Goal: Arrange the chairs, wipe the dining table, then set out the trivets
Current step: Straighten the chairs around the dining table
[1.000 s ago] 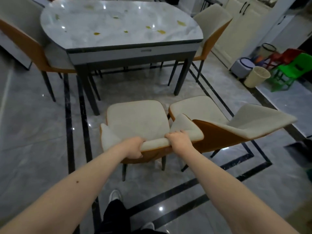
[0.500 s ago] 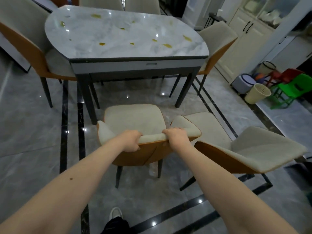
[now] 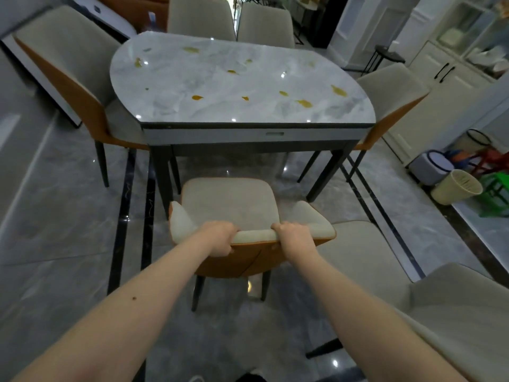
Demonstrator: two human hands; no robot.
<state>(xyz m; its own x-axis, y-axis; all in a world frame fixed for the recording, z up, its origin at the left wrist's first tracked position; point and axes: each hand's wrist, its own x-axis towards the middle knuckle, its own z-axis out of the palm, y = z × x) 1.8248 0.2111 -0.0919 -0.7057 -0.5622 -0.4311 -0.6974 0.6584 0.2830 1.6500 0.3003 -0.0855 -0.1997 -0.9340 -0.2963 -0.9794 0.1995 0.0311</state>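
Note:
A beige chair with an orange back shell stands in front of the marble dining table, its seat facing the table's near edge. My left hand and my right hand both grip the top rim of its backrest. Several yellow-orange spots lie scattered over the tabletop. A second beige chair stands to my right, turned away from the table. No trivets or cloth are in view.
Chairs stand at the table's left end, right end and far side. A cream wastebasket, a small grey stool and coloured plastic stools sit by the white cabinets at the right.
The chair in my hands has moved forward toward the table, away from the second chair. I have stepped closer, so the table fills more of the view.

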